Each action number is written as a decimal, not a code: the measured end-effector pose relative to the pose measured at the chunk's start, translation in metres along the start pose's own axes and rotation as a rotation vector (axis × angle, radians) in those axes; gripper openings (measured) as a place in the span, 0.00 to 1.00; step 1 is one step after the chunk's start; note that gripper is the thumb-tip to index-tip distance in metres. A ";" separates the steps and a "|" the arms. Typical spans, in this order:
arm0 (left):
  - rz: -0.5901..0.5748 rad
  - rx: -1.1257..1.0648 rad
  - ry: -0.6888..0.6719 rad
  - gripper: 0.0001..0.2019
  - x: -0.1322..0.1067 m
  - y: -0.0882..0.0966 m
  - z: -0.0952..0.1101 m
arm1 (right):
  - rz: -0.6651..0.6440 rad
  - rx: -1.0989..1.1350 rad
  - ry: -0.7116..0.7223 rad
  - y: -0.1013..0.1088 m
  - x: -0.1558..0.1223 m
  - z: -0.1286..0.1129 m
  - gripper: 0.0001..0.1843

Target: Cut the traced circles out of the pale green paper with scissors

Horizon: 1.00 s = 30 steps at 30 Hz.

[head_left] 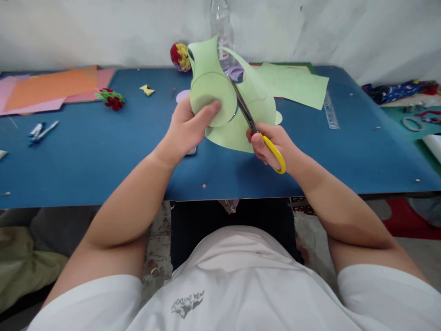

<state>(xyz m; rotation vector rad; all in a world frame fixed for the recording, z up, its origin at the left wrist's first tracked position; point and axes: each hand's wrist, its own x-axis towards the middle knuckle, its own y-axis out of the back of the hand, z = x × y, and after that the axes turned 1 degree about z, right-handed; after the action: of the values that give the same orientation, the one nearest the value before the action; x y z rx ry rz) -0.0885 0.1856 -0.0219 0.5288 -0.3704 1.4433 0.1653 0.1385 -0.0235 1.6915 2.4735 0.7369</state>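
Observation:
My left hand (188, 128) is closed on a light green paper sheet (237, 128), thumb pressed on a round part of it (212, 99), holding it up above the blue table (86, 147). My right hand (272, 147) grips yellow-handled scissors (257, 131). Their blades run up and left along the edge of the round part, inside the paper. More of the same green paper (292, 85) trails back to the right over the table.
Orange and pink sheets (51, 89) lie at the far left, with pens (43, 131) nearer me. A red-green paper flower (110, 98), a small yellow scrap (147, 89), a red-yellow ball (180, 56), a plastic bottle (222, 27) and a clear ruler (330, 110) stand around. Clutter sits at right.

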 end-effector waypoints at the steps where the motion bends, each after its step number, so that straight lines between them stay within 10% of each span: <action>1: -0.001 0.021 -0.014 0.22 0.000 -0.001 0.001 | 0.003 -0.006 0.009 0.000 0.000 0.000 0.46; 30: -0.045 -0.003 0.062 0.15 -0.007 -0.004 0.018 | -0.029 -0.121 0.059 0.002 0.001 0.001 0.47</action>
<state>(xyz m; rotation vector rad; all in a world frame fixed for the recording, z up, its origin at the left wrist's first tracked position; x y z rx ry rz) -0.0834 0.1696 -0.0111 0.4863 -0.3093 1.4119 0.1667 0.1398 -0.0232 1.6124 2.4311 0.9258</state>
